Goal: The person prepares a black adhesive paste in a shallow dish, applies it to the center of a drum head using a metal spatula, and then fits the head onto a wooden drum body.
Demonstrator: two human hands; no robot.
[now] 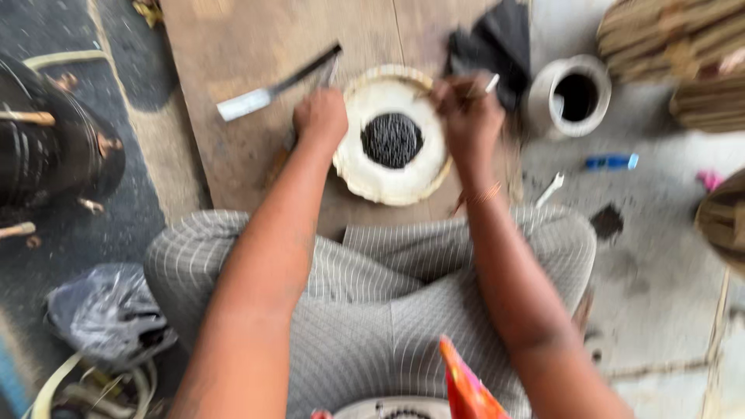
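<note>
A round pale disc [384,182] with a dark woven centre [392,140] lies on a wooden board [248,140] in front of my knees. My left hand [320,116] is closed at the disc's left rim, holding it. My right hand [466,112] is closed at the disc's upper right rim around a thin stick-like tool with a pale tip [490,83]. The picture is blurred, so the finer grip cannot be made out.
A long flat blade [268,91] lies on the board at upper left. A dark cloth [493,43] and a grey round pot [570,95] sit at upper right. A blue pen-like thing [611,161], stacked strips [675,46], a dark basket [46,140] and a plastic bag [109,310] surround me.
</note>
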